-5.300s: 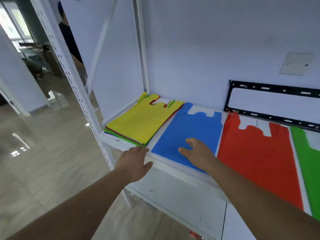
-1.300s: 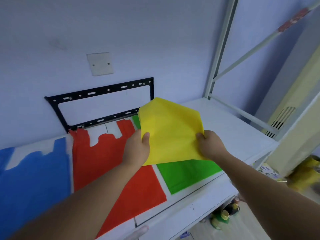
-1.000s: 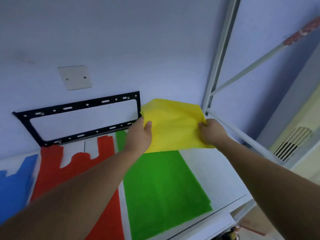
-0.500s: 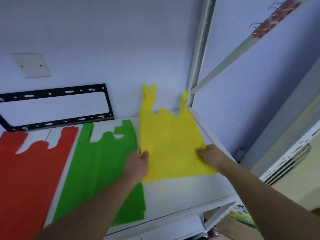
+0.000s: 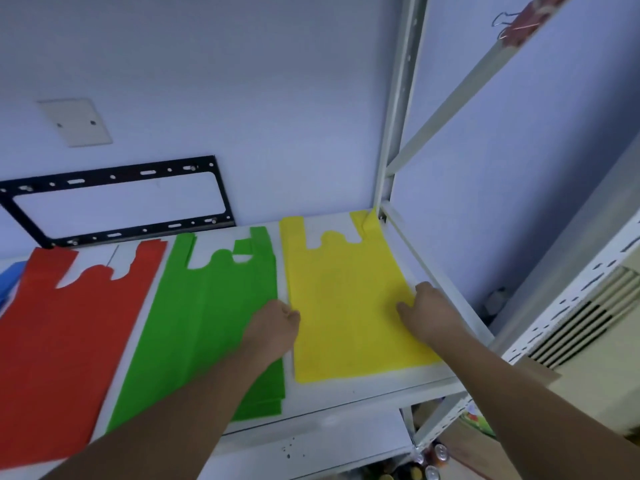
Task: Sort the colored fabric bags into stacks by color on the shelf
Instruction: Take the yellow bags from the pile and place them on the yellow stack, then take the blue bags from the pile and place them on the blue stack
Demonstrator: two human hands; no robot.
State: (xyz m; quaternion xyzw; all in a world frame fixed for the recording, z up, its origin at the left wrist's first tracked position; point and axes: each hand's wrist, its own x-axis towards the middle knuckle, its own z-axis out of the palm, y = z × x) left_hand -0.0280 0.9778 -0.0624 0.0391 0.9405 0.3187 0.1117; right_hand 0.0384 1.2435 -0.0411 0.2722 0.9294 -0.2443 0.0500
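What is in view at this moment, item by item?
Yellow fabric bag: one, flat, shelf's right end.
Green fabric bags: small stack, left of yellow.
Red fabric bag: left of green.
Blue fabric bag: corner only, far left.
White metal shelf: one, under the bags.
Black wall bracket: one, behind the shelf.
Beige wall plate: one, above the bracket.
Left hand: yellow bag's left edge.
Right hand: flat on yellow bag's right side.

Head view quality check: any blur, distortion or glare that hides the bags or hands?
Head view: wide-angle lens bends the shelf upright; light is even and soft, without glare; left hand and right hand look slightly soft, yet the yellow bag, green bag and red bag read clearly.
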